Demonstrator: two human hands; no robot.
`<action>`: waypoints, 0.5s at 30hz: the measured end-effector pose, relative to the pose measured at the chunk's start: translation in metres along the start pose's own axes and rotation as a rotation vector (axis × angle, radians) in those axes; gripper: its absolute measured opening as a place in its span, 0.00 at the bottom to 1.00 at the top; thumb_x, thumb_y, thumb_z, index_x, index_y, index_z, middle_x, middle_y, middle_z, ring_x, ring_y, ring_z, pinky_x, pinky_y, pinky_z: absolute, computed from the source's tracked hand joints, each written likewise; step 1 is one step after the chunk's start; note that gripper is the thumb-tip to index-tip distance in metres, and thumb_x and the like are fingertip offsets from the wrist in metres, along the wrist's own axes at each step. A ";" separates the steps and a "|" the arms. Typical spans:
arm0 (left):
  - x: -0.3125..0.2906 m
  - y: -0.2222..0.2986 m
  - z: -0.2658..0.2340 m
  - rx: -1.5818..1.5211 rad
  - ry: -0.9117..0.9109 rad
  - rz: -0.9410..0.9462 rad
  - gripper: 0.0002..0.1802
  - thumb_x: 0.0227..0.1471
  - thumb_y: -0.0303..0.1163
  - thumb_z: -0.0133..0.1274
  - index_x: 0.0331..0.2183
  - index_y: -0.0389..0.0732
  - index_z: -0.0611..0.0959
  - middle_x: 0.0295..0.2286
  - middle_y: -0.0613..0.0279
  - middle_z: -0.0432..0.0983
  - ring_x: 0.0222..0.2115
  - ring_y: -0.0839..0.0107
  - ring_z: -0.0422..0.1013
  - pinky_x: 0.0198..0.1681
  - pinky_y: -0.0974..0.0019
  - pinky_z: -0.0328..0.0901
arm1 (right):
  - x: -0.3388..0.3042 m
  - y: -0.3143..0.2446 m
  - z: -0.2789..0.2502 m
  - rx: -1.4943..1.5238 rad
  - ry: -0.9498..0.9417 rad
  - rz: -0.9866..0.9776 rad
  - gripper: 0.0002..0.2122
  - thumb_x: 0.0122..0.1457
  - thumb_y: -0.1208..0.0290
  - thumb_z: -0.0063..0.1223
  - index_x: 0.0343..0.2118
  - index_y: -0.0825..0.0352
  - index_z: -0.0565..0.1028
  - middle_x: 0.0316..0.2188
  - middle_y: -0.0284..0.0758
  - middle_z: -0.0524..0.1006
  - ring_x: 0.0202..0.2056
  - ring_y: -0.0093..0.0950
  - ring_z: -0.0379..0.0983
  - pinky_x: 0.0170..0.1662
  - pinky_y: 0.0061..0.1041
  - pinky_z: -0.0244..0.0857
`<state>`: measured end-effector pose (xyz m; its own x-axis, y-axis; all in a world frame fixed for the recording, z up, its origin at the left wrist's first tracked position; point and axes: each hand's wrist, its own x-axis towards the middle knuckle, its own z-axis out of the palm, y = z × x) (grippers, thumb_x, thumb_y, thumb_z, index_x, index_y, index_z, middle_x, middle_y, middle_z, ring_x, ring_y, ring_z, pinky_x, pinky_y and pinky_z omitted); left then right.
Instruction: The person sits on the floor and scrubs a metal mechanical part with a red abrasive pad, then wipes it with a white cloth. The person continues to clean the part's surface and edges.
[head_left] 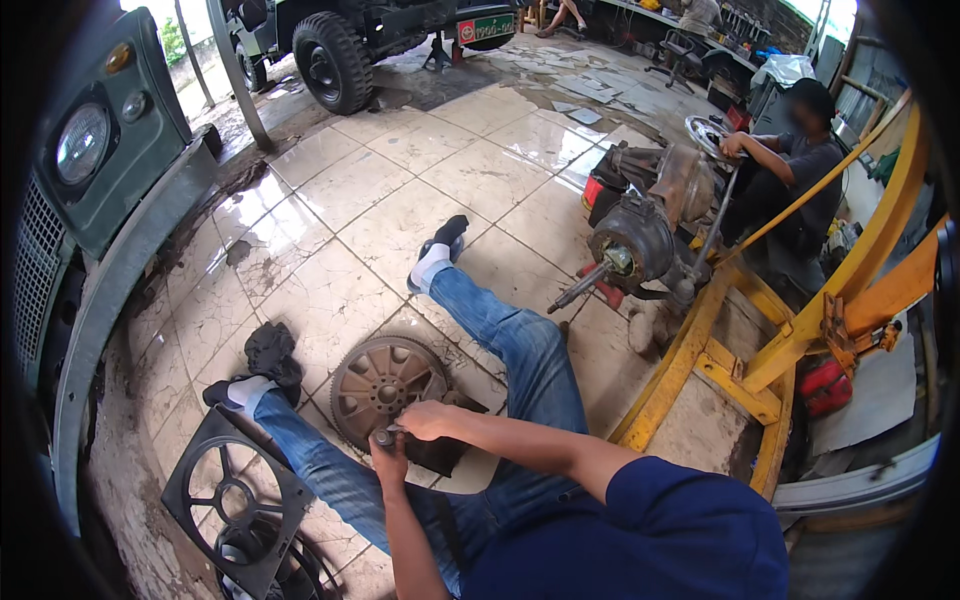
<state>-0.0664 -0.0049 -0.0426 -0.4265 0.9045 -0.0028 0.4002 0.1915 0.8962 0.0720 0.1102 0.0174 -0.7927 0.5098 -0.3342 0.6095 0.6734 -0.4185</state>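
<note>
A rusty brown flywheel (pixel 362 388) with a toothed rim lies on the tiles between my outstretched legs. Over its near edge my left hand (pixel 389 464) is closed round a small dark metal part with a round end (pixel 384 437); its exact kind is unclear. My right hand (pixel 428 420) meets the left there, its fingers pinched together at the same part. What the right fingertips grip is too small to make out. Behind my right forearm, a dark blocky object (pixel 440 455) is partly hidden beside the flywheel.
A black fan shroud (pixel 196 492) and a dark cloth (pixel 272 358) lie left. Right are a greasy gearbox assembly (pixel 640 235), a yellow hoist frame (pixel 675 375) and a seated co-worker (pixel 800 160). A green vehicle front (pixel 110 190) stands left, another vehicle's wheel (pixel 330 62) behind.
</note>
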 end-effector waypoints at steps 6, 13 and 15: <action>0.005 0.003 0.006 -0.009 -0.004 -0.039 0.26 0.50 0.34 0.61 0.48 0.35 0.70 0.42 0.45 0.73 0.44 0.52 0.71 0.47 0.57 0.64 | -0.012 -0.003 -0.019 -0.008 -0.015 0.049 0.12 0.56 0.73 0.45 0.43 0.65 0.76 0.46 0.41 0.75 0.49 0.40 0.72 0.46 0.40 0.70; 0.006 0.008 0.002 -0.026 0.006 -0.043 0.28 0.49 0.35 0.61 0.48 0.34 0.70 0.42 0.45 0.72 0.45 0.51 0.70 0.48 0.56 0.64 | -0.001 -0.001 -0.019 0.128 -0.014 -0.027 0.11 0.57 0.69 0.46 0.40 0.65 0.76 0.37 0.41 0.79 0.42 0.43 0.75 0.43 0.41 0.70; 0.000 -0.003 -0.001 0.002 0.005 -0.032 0.29 0.49 0.35 0.62 0.49 0.34 0.69 0.43 0.44 0.72 0.45 0.50 0.70 0.48 0.55 0.63 | -0.003 -0.002 -0.009 0.015 -0.014 -0.036 0.10 0.57 0.69 0.46 0.38 0.64 0.77 0.37 0.41 0.79 0.41 0.43 0.76 0.42 0.41 0.70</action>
<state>-0.0683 -0.0061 -0.0445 -0.4431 0.8960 -0.0291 0.3881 0.2210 0.8947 0.0734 0.1126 0.0269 -0.8138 0.4782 -0.3304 0.5810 0.6826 -0.4433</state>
